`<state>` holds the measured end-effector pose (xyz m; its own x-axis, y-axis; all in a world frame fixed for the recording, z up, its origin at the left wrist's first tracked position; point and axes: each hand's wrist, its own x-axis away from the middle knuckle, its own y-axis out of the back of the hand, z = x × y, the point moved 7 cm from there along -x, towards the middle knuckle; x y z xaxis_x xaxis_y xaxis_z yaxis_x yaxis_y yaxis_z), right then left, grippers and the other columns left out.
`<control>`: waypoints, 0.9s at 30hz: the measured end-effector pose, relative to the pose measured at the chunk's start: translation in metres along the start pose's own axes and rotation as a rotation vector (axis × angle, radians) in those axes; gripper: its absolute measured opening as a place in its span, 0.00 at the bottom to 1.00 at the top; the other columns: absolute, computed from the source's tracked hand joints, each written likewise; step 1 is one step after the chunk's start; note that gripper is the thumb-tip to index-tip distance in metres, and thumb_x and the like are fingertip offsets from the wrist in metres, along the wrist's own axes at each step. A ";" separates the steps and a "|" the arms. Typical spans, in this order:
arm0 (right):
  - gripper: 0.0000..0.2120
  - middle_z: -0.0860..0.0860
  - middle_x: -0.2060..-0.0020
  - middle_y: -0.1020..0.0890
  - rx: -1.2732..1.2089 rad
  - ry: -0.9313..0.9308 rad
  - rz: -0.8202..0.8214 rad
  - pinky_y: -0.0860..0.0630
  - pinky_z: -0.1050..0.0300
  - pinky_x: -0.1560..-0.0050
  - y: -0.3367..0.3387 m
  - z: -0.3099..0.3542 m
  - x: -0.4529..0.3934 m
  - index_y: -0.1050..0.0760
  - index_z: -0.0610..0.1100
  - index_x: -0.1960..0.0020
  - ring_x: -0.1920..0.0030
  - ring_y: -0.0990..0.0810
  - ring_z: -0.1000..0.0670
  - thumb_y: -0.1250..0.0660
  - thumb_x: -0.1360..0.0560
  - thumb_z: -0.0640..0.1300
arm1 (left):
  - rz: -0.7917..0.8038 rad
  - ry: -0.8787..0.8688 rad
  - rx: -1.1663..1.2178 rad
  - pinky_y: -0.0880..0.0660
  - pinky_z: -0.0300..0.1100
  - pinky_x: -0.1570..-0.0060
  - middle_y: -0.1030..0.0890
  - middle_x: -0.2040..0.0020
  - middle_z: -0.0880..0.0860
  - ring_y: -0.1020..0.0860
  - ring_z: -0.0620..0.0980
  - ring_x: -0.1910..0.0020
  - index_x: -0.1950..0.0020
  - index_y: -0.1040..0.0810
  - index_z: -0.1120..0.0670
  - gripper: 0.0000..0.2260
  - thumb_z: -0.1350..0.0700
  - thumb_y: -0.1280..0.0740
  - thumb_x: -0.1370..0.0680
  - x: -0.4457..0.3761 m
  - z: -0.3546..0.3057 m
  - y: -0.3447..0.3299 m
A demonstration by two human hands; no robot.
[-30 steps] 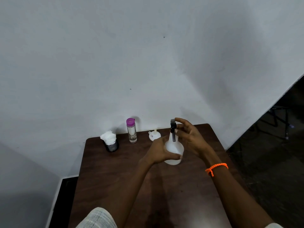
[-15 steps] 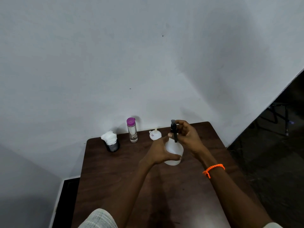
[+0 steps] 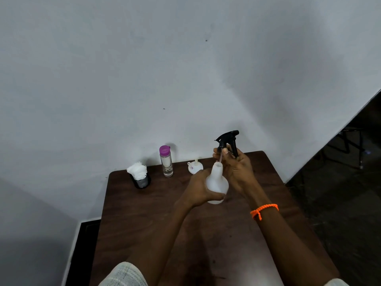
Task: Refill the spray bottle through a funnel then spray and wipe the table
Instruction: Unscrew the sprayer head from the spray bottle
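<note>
A white spray bottle point(image 3: 216, 182) stands on the dark brown table point(image 3: 144, 223), and my left hand point(image 3: 199, 187) grips its round body. My right hand point(image 3: 237, 170) holds the black trigger head point(image 3: 227, 141) lifted above the bottle's open neck, with its thin dip tube still reaching down into the neck. A small white funnel point(image 3: 194, 167) lies behind the bottle near the wall. A clear water bottle with a purple cap point(image 3: 166, 161) stands to the funnel's left.
A black cup stuffed with white tissue point(image 3: 139, 175) sits at the table's back left corner. A white wall runs right behind the table. Dark floor and a metal stand point(image 3: 354, 145) lie to the right.
The trigger head has come off the neck and risen in my right hand, exposing the dip tube. My left hand kept its hold on the bottle body.
</note>
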<state>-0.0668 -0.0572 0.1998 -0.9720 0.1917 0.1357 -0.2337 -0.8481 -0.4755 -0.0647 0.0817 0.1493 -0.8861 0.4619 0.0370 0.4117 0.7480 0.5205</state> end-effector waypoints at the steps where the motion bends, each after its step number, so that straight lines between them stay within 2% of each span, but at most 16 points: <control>1: 0.13 0.42 0.47 0.15 0.023 0.016 -0.007 0.19 0.54 0.50 0.000 0.003 -0.002 0.20 0.39 0.42 0.45 0.17 0.46 0.28 0.24 0.44 | 0.001 -0.006 -0.004 0.29 0.26 0.57 0.21 0.52 0.39 0.24 0.29 0.51 0.46 0.25 0.42 0.25 0.51 0.15 0.35 0.000 0.001 0.000; 4: 0.27 0.43 0.45 0.14 0.130 0.084 -0.014 0.22 0.57 0.54 -0.003 0.015 -0.005 0.18 0.41 0.41 0.47 0.18 0.51 0.19 0.34 0.54 | 0.005 -0.014 -0.029 0.27 0.33 0.52 0.21 0.48 0.40 0.23 0.36 0.48 0.42 0.25 0.42 0.29 0.46 0.15 0.37 0.000 0.009 -0.003; 6: 0.28 0.43 0.45 0.14 0.153 0.116 -0.011 0.22 0.57 0.54 -0.006 0.024 -0.007 0.18 0.42 0.41 0.48 0.17 0.52 0.18 0.37 0.53 | 0.003 -0.013 -0.056 0.25 0.39 0.49 0.21 0.45 0.42 0.23 0.41 0.47 0.39 0.24 0.45 0.30 0.44 0.16 0.37 -0.001 0.017 -0.004; 8: 0.24 0.45 0.48 0.13 0.151 0.129 0.001 0.23 0.55 0.51 -0.010 0.034 -0.010 0.17 0.43 0.42 0.49 0.17 0.51 0.19 0.37 0.48 | -0.012 -0.008 -0.086 0.25 0.42 0.49 0.22 0.44 0.44 0.24 0.43 0.47 0.38 0.23 0.48 0.31 0.44 0.16 0.37 -0.001 0.024 -0.002; 11: 0.14 0.49 0.52 0.13 0.183 0.166 0.021 0.21 0.54 0.44 -0.013 0.045 -0.016 0.17 0.44 0.44 0.48 0.16 0.50 0.24 0.29 0.36 | -0.037 -0.008 -0.116 0.27 0.42 0.47 0.24 0.42 0.45 0.26 0.44 0.44 0.35 0.24 0.49 0.33 0.45 0.16 0.36 0.000 0.032 0.001; 12: 0.14 0.49 0.52 0.13 0.177 0.172 0.018 0.20 0.53 0.40 -0.013 0.048 -0.017 0.17 0.44 0.45 0.47 0.16 0.49 0.25 0.28 0.34 | -0.043 -0.004 -0.117 0.26 0.43 0.46 0.24 0.41 0.46 0.26 0.44 0.43 0.34 0.25 0.49 0.34 0.45 0.16 0.36 0.000 0.035 0.001; 14: 0.16 0.48 0.52 0.13 0.114 0.175 0.003 0.20 0.50 0.37 -0.013 0.054 -0.018 0.17 0.43 0.45 0.46 0.16 0.47 0.22 0.32 0.41 | -0.055 0.003 -0.123 0.26 0.44 0.43 0.26 0.40 0.46 0.27 0.44 0.42 0.32 0.25 0.50 0.36 0.46 0.16 0.36 0.001 0.040 0.001; 16: 0.20 0.47 0.51 0.15 0.026 0.178 -0.022 0.20 0.50 0.38 -0.010 0.059 -0.021 0.18 0.41 0.45 0.46 0.17 0.45 0.21 0.35 0.45 | -0.072 0.013 -0.130 0.26 0.43 0.41 0.26 0.38 0.46 0.28 0.44 0.42 0.31 0.25 0.51 0.38 0.46 0.16 0.37 0.003 0.046 0.002; 21: 0.14 0.45 0.51 0.17 -0.111 0.176 -0.124 0.19 0.49 0.39 0.000 0.063 -0.026 0.18 0.40 0.47 0.48 0.17 0.45 0.24 0.32 0.40 | -0.101 0.003 -0.114 0.30 0.37 0.44 0.26 0.39 0.46 0.27 0.43 0.42 0.30 0.25 0.48 0.38 0.48 0.16 0.39 0.004 0.053 0.001; 24: 0.13 0.45 0.54 0.15 -0.066 0.191 -0.193 0.18 0.49 0.40 0.006 0.067 -0.031 0.18 0.41 0.51 0.50 0.16 0.45 0.22 0.34 0.39 | -0.072 -0.013 -0.090 0.27 0.39 0.40 0.27 0.36 0.47 0.27 0.43 0.40 0.30 0.24 0.48 0.39 0.50 0.16 0.39 0.005 0.057 0.000; 27: 0.10 0.41 0.55 0.16 0.070 0.197 -0.258 0.18 0.50 0.47 0.013 0.074 -0.041 0.19 0.40 0.52 0.53 0.17 0.44 0.22 0.30 0.34 | -0.034 -0.044 -0.111 0.26 0.42 0.37 0.28 0.35 0.46 0.27 0.43 0.37 0.29 0.25 0.48 0.38 0.48 0.18 0.38 0.009 0.062 -0.004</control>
<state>-0.0282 -0.1128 0.2526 -0.8688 0.4902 0.0701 -0.4768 -0.7899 -0.3857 -0.0608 0.1125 0.0946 -0.8880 0.4596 -0.0184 0.3536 0.7076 0.6118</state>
